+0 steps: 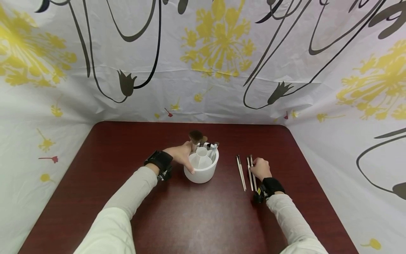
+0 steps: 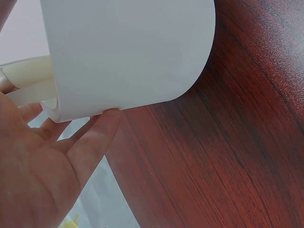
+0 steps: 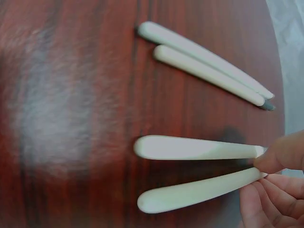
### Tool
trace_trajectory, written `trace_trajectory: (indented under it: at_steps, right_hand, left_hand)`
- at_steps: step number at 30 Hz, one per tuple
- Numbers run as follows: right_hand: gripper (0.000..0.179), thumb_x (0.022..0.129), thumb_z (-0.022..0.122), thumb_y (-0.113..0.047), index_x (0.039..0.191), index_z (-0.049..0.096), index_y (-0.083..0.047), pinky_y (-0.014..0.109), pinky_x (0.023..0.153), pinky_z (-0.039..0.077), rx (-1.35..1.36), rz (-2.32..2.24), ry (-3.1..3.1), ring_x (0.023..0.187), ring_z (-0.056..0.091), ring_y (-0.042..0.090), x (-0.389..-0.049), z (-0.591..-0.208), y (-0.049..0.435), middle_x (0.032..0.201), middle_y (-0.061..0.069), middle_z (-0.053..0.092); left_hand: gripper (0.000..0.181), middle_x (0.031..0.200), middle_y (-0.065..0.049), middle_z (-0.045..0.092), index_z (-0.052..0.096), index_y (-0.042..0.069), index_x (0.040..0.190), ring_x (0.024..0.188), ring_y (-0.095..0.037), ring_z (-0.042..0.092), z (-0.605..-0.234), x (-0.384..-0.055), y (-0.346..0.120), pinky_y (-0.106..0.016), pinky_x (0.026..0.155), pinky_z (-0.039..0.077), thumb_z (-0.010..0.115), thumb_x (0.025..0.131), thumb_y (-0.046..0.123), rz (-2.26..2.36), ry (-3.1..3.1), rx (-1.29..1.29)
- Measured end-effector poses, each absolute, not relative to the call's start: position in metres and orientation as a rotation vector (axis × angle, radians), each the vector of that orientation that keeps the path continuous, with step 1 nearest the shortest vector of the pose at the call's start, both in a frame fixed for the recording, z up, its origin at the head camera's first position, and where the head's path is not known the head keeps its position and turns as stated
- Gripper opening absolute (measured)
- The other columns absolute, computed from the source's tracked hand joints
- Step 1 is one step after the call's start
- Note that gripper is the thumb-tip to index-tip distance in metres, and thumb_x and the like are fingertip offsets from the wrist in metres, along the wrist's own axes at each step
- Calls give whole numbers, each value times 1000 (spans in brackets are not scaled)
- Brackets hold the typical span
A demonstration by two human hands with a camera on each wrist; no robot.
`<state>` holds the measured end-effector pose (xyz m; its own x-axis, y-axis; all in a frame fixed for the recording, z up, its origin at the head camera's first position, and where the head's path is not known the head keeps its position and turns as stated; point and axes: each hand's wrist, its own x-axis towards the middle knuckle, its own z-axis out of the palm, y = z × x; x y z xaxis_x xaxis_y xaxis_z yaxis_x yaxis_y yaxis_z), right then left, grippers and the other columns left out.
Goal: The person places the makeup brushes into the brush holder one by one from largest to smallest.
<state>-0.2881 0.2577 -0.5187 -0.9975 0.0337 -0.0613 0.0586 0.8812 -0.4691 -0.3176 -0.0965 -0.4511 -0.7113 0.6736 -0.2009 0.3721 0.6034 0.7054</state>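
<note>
A round white makeup brush holder (image 1: 200,175) with inner compartments stands on the table, several brushes upright in it, among them a large brown-bristled brush (image 1: 195,136). My left hand (image 1: 181,154) grips its left side, thumb at the front; in the left wrist view a finger lies along the smooth white wall (image 2: 128,52). Over to the right, my right hand (image 1: 260,168) pinches a white-handled makeup brush (image 3: 199,191) near the bristle end, between thumb and fingers. Close beside it lies another white brush (image 3: 194,147). The bristles of the pinched brush are hidden by the fingers.
A further pair of thin white brushes (image 1: 241,173) lies side by side between the holder and my right hand. The dark red wooden table (image 1: 196,218) has rounded far corners. White flower-patterned cloth (image 1: 203,98) hangs behind it and along both sides.
</note>
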Motion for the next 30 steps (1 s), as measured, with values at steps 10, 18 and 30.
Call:
trace_trajectory:
  at_steps: [10, 18, 30]
  right_hand:
    - [28, 81, 60, -7, 103, 56, 9, 39, 63, 47, 0, -884, 3089, 74, 58, 30, -296, -488, 252, 86, 21, 60]
    - [28, 80, 58, -4, 105, 56, 9, 40, 63, 45, -171, -978, 3213, 69, 56, 29, -298, -454, 238, 80, 19, 61]
    - [24, 81, 55, 0, 104, 54, 7, 40, 66, 47, -490, -1204, 3283, 74, 57, 30, -291, -400, 196, 82, 18, 56]
  left_hand:
    - [99, 130, -20, 25, 26, 1, 126, 123, -29, 25, -451, -317, -95, -41, 103, 27, 86, 53, 25, 892, 2389, 827]
    - [102, 131, -20, 24, 23, 1, 129, 123, -30, 24, -452, -318, -96, -43, 103, 26, 86, 53, 28, 891, 2374, 838]
    - [106, 131, -21, 23, 20, 2, 131, 124, -30, 23, -447, -316, -96, -43, 104, 25, 86, 52, 29, 921, 2360, 848]
